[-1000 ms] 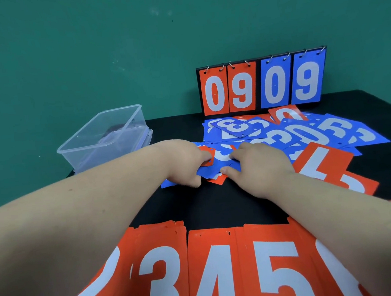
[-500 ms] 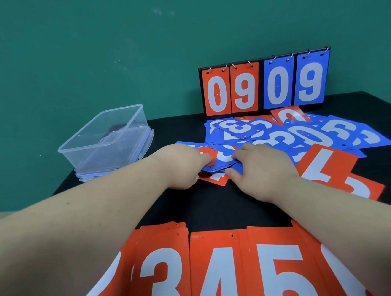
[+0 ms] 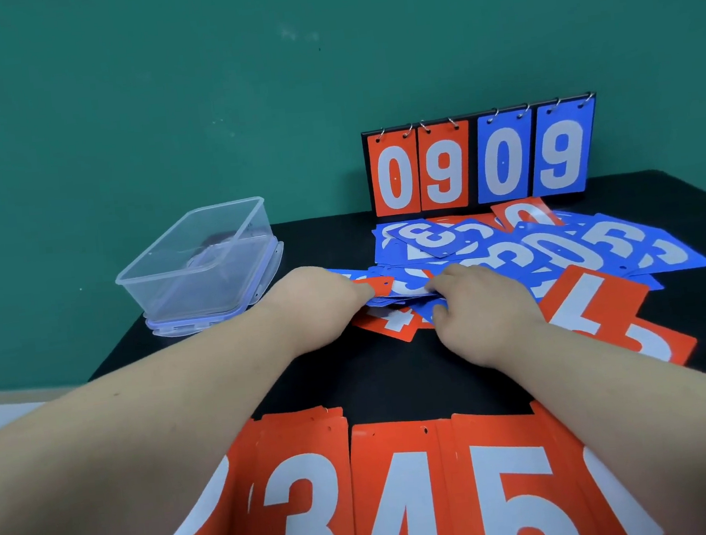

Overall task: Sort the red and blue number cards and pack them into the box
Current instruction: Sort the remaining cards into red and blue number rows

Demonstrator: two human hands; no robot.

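A mixed stack of blue and red number cards (image 3: 405, 290) lies mid-table. My left hand (image 3: 324, 296) grips its left edge, fingers curled under a small red card corner (image 3: 381, 285). From the right, my right hand (image 3: 479, 302) pinches the same stack. A red card (image 3: 391, 322) pokes out beneath the stack. More blue cards (image 3: 556, 250) spread behind and to the right. Red cards 3, 4, 5 (image 3: 407, 486) lie in a row at the near edge. The clear plastic box (image 3: 199, 260) stands empty at the left, on its lid.
A flip scoreboard (image 3: 481, 160) showing 09 09 stands at the back against the green wall. Two large red cards (image 3: 596, 308) lie to the right of my right hand. The black table's left edge (image 3: 106, 364) runs near the box.
The stack between my hands has shifted slightly, baring more of the red card beneath. Both hands keep their hold on the stack.
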